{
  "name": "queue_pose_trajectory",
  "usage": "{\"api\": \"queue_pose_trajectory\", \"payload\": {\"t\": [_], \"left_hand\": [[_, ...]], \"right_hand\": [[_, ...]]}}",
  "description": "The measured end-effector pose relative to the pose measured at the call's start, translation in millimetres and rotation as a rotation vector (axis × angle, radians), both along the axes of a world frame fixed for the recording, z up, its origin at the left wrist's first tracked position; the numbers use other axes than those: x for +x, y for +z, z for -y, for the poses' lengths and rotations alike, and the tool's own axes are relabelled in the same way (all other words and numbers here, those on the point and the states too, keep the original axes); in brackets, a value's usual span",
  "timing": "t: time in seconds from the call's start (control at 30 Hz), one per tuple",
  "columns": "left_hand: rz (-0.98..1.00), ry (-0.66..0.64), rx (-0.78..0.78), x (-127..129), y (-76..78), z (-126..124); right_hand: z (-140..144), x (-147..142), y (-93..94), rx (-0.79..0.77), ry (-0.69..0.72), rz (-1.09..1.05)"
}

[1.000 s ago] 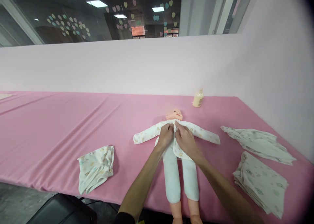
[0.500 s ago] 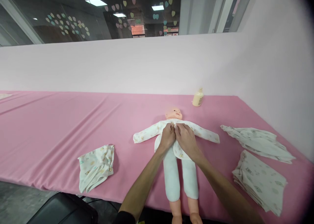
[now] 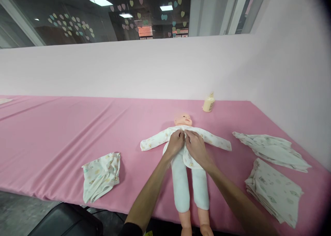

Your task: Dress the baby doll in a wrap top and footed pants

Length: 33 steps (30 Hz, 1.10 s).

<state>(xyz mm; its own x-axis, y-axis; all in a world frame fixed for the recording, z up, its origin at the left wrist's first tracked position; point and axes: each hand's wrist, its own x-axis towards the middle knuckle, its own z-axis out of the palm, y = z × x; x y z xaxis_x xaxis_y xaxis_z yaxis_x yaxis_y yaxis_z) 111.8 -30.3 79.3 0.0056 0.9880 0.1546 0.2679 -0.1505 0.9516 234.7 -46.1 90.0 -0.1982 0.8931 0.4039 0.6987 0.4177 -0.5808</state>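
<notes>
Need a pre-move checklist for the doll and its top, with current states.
1. Doll lying on the pink cloth: ok.
2. Both sleeves of the printed top spread outward: ok.
3. Left hand and right hand at the chest front of the top: ok.
4. Fingertip grip on the fabric: cannot tell, the hands hide it.
5. Top's front closed below the hands: not ok, it gapes there.
6. Bottle upright and apart from the hands: ok.
</notes>
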Motion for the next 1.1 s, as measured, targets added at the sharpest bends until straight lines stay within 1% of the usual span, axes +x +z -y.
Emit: {"api": "queue_pose_trajectory", "payload": {"t": [0.13, 0.27, 0.53, 0.73, 0.93, 1.1], "left_hand": [[0.132, -0.053, -0.091, -4.5, 0.5, -0.8], [0.244, -0.052, -0.166, -6.5, 3.0, -0.4], [0.198, -0.074, -0.141, -10.4, -1.1, -2.0], [0.096, -0.06, -0.051, -9.9, -0.2, -1.3], [0.13, -0.037, -0.008, -6.3, -1.8, 0.5], [0.18, -0.051, -0.04, -5.6, -4.0, -0.9]], "right_hand": [[3.6, -0.3, 2.1, -0.02, 0.019, -0.01], [5.0, -0.1, 5.1, -0.043, 0.032, -0.024], [4.7, 0.5, 6.9, -0.078, 0.015, -0.004], [3.3, 0.4, 5.5, -0.093, -0.016, 0.04], [5.1, 0.6, 6.8, -0.131, -0.068, 0.076], [4.4, 2.3, 8.1, -0.132, -0.059, 0.046]]}}
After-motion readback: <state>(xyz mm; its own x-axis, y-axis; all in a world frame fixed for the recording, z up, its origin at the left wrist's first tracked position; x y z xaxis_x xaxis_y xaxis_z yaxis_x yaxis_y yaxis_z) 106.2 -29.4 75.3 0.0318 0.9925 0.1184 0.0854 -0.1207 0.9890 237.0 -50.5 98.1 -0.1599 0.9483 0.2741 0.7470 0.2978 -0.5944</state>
